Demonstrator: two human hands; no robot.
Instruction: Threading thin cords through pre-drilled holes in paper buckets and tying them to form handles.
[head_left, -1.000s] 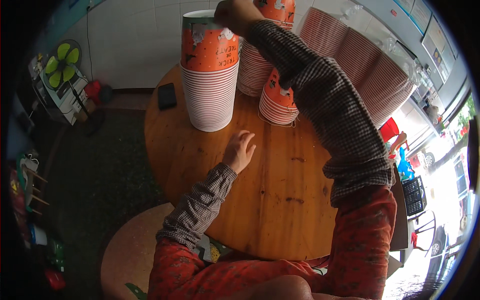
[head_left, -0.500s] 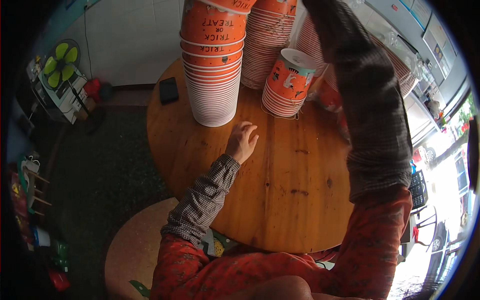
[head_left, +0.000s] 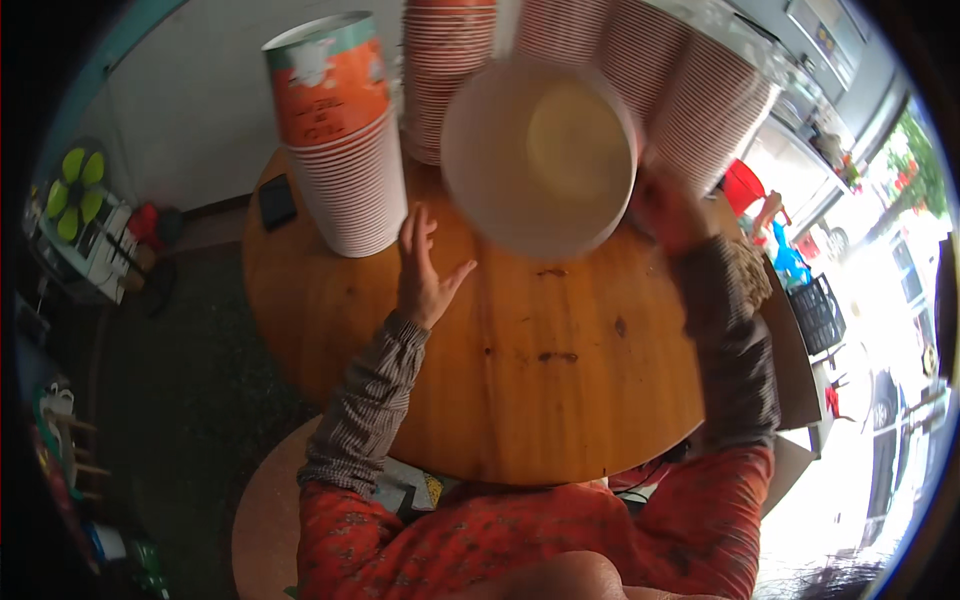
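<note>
A paper bucket [head_left: 490,165], smeared by motion, is tilted over the middle of the table with its white inside and pale round bottom facing me. My right hand [head_left: 675,208], also blurred, grips the bucket's right edge. Left of it, my left hand [head_left: 428,275] is open, fingers spread and thumb out, with nothing in it. Just beyond those fingertips stands a tall nested stack of paper buckets [head_left: 345,185], orange with a teal band at the top and many white rims below. I cannot tell whether the fingertips touch the stack.
Another bucket stack [head_left: 450,90] rises behind, and several wrapped stacks [head_left: 715,105] fill the back right. A dark phone-like object [head_left: 278,202] lies at the left of the round wooden table [head_left: 540,420]. A green-bladed fan [head_left: 75,195] stands at far left; a black crate [head_left: 817,313] is at right.
My right arm has come down from a far reach, and a bucket is now in that hand. My left fingers have spread wider. The view has shifted, bringing the left stack's top into sight.
</note>
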